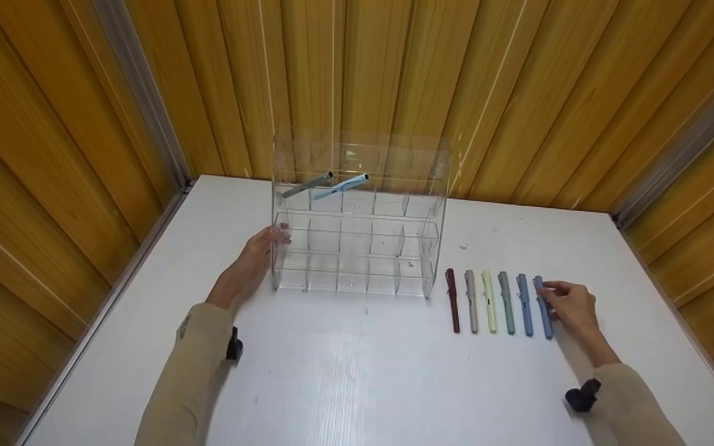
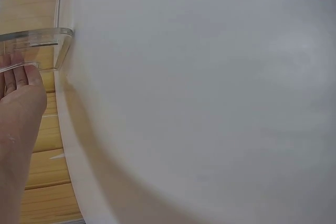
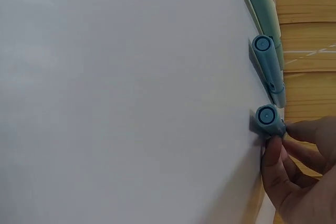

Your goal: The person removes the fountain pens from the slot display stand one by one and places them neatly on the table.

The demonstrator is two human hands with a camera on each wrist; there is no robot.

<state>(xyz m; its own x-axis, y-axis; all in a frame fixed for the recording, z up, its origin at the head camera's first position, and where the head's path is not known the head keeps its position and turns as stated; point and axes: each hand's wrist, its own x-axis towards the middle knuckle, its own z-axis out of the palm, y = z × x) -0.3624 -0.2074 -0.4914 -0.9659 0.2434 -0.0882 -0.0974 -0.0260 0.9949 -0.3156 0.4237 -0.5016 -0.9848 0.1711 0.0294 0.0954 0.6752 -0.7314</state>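
A clear acrylic pen rack (image 1: 354, 282) with tiered compartments stands at the back middle of the table. My left hand (image 1: 256, 254) rests against its left side, and the fingers (image 2: 20, 77) show through the clear plastic in the left wrist view. In the rack's top tier lean a dark grey-green pen (image 1: 307, 184) and a light blue pen (image 1: 341, 186). To the right, several capped pens lie side by side. My right hand (image 1: 572, 308) pinches the rightmost blue pen (image 1: 543, 310) between thumb and fingers; its round end faces the right wrist camera.
Left of the held pen lie another blue pen (image 1: 525, 306), a green pen (image 1: 506, 303), a pale yellow-green pen (image 1: 489, 303), a grey pen (image 1: 471, 303) and a dark red pen (image 1: 453, 302). Wood-patterned walls (image 1: 369, 68) enclose the white table (image 1: 332, 384) at the back and sides.
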